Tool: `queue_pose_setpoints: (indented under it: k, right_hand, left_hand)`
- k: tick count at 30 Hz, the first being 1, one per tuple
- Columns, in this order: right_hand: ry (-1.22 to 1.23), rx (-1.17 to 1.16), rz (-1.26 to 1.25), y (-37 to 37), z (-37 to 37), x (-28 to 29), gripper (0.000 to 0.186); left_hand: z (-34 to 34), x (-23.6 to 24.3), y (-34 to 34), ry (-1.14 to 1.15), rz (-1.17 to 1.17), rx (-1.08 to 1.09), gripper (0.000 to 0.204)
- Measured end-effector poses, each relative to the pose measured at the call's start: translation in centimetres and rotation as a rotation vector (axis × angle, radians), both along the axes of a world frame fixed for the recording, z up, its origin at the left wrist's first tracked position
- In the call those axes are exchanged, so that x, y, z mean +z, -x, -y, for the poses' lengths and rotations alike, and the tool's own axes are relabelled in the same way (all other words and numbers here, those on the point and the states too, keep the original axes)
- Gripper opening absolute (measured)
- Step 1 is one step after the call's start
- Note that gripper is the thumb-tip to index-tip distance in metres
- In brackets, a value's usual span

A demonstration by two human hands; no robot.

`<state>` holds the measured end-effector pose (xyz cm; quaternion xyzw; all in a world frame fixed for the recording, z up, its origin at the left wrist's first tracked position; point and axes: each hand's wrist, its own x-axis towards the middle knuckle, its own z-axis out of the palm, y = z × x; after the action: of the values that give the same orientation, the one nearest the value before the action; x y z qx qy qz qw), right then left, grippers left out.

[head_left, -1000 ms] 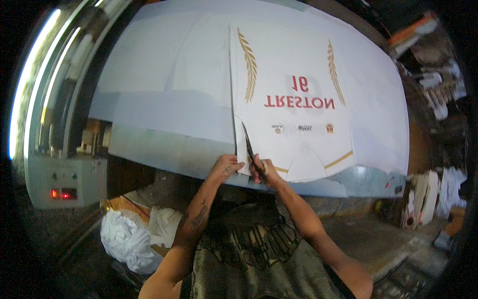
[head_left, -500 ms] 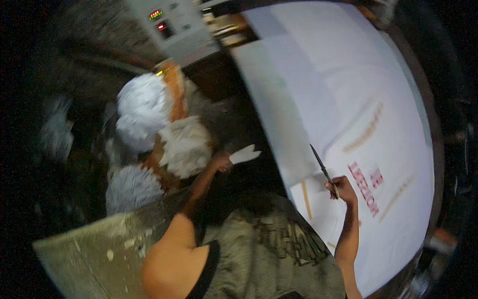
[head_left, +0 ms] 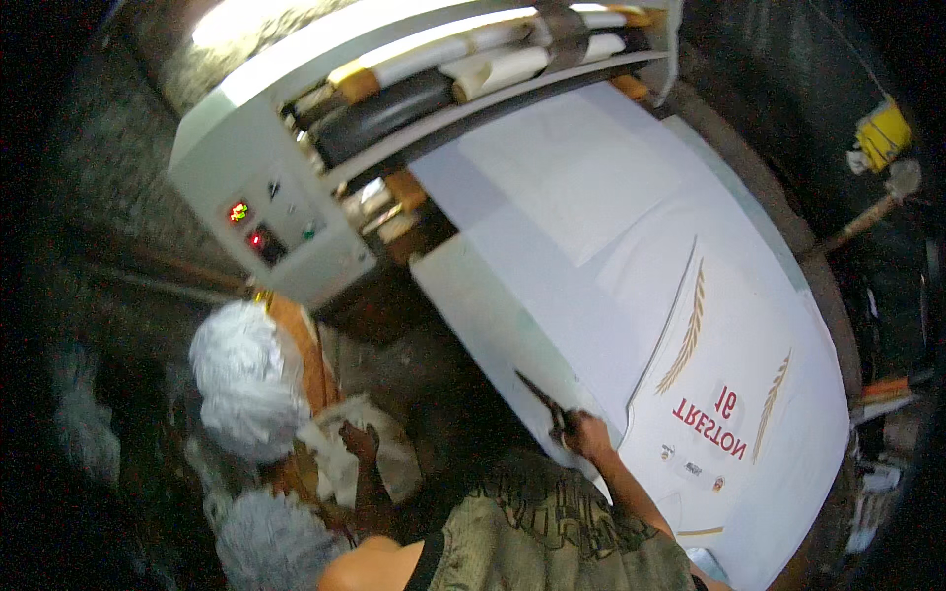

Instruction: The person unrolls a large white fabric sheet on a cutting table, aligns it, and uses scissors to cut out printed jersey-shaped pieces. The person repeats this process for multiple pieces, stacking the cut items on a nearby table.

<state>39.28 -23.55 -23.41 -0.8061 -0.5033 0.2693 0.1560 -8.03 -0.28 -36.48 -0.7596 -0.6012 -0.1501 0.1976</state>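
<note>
My right hand is closed round the handles of dark scissors, whose long blades point up and to the left over the near-left edge of the white-topped table. To the left, my left hand reaches over a pale, bulging sack with its fingers apart and nothing in them. On the right of the table lies a white sheet printed with red lettering, gold leafy sprigs and small logos. Further up the table spreads another pale sheet.
A grey roller machine with a lit control panel stands at the back, carrying dark and white rolls. White crumpled bundles are heaped at left. A wooden-handled tool and a yellow item are at the far right.
The white strip in my left hand is gone, and the hand has moved over the pale sack and opened. My right hand with the scissors has shifted left. The view now takes in the roller machine.
</note>
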Motion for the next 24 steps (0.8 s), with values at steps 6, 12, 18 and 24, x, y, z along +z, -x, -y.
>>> queue_pose_setpoints:
  k: [6,12,18,24]
  right_hand:
    - [0.205,0.053,0.104,2.0,0.1,1.1,0.036]
    - [-0.064,-0.937,0.003,5.4,6.0,-2.4,0.056]
    - [-0.254,-2.181,0.449,9.3,18.1,-10.2,0.088]
    - [-0.32,-2.665,0.047,2.6,23.1,-11.1,0.101]
  left_hand:
    - [-25.8,14.1,-29.0,0.197,0.697,-0.611,0.038]
    - [-39.8,23.3,-52.0,0.252,0.488,-0.59,0.093]
    - [-50.6,18.1,-60.7,0.279,0.575,-0.632,0.103]
    - [-43.1,22.1,-57.2,-0.159,0.601,-0.771,0.097]
